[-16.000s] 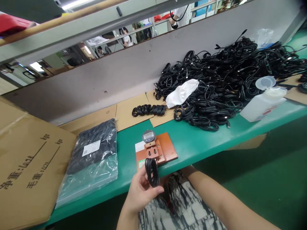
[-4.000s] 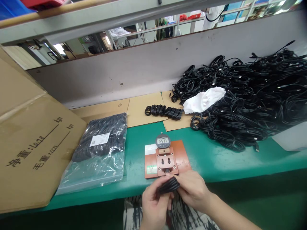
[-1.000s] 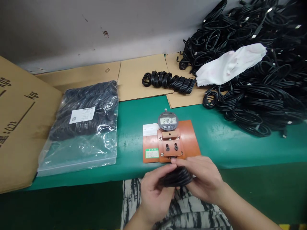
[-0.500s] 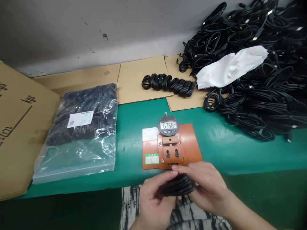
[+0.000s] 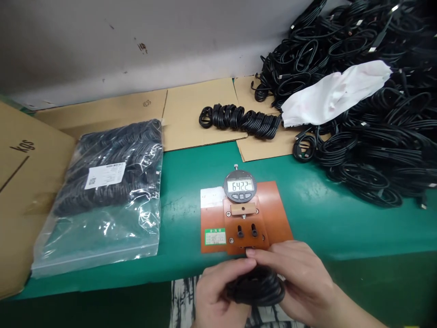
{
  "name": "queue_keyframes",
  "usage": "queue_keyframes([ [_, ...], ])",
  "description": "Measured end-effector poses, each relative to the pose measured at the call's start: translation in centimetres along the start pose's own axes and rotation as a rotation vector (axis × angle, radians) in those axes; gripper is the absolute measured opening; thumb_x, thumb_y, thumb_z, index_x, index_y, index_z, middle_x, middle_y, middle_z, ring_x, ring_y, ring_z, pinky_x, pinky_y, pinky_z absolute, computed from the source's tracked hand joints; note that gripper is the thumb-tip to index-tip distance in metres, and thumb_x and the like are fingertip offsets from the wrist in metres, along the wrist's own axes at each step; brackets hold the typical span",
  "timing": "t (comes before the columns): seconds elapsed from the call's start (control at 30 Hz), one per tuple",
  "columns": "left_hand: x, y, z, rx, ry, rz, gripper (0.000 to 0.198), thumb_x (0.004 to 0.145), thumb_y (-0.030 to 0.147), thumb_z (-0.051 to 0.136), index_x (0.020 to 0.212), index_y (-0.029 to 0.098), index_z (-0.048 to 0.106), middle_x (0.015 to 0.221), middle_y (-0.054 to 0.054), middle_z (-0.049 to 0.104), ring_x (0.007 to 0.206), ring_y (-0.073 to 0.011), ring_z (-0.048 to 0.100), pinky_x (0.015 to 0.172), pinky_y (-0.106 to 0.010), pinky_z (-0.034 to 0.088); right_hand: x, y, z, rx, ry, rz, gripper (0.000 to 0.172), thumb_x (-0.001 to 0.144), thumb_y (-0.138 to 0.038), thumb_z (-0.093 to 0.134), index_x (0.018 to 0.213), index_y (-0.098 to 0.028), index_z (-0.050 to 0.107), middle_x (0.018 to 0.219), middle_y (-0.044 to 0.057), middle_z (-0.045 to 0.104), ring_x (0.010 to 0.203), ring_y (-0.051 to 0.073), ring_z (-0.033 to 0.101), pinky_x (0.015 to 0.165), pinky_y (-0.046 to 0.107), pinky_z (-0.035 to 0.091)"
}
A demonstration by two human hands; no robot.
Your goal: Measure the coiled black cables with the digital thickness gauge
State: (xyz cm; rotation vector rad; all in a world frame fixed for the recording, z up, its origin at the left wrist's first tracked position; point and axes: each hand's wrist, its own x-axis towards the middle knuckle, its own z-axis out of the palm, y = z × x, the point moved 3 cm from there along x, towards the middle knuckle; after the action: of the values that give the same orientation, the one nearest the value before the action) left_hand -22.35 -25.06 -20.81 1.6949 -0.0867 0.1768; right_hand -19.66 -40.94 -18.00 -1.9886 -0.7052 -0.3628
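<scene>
Between my two hands is a coiled black cable (image 5: 257,287), near the front edge of the table. My left hand (image 5: 221,289) wraps round the coil from the left, thumb on top. From the right, my right hand (image 5: 297,275) grips the cable, its fingertips at the connector end, which meets the front of an orange measuring fixture (image 5: 280,218). A round digital gauge (image 5: 240,186) is mounted on that fixture and reads 6422, any decimal point being unclear. The connector itself is mostly hidden by my fingers and the fixture.
A clear zip bag (image 5: 112,182) of coiled cables lies left, beside a cardboard box (image 5: 30,191). Bundled cable coils (image 5: 241,119) rest on flat cardboard (image 5: 191,100) at the back. A large cable heap (image 5: 368,136) with a white cloth sleeve (image 5: 336,95) fills the right.
The gauge reading has gone from 6366 to 6422. The view has shifted a little, so the fixture and hands sit slightly lower. Both hands keep hold of the cable.
</scene>
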Motion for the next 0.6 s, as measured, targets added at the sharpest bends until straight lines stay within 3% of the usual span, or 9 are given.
queue_keyframes([
  [0.6,-0.51,-0.71,-0.38,0.024,0.000,-0.052,0.023,0.076,0.030,0.072,0.098,0.027,0.076,0.077,-0.004,0.075,0.074,-0.0223,0.073,0.069,-0.030,0.062,0.00,0.03,0.12,0.072,0.008,-0.003,0.030,0.087,-0.006,0.050,0.116,-0.012,0.059,0.076,0.003,0.068,0.056,0.012,0.056,0.051,0.025,0.042],
])
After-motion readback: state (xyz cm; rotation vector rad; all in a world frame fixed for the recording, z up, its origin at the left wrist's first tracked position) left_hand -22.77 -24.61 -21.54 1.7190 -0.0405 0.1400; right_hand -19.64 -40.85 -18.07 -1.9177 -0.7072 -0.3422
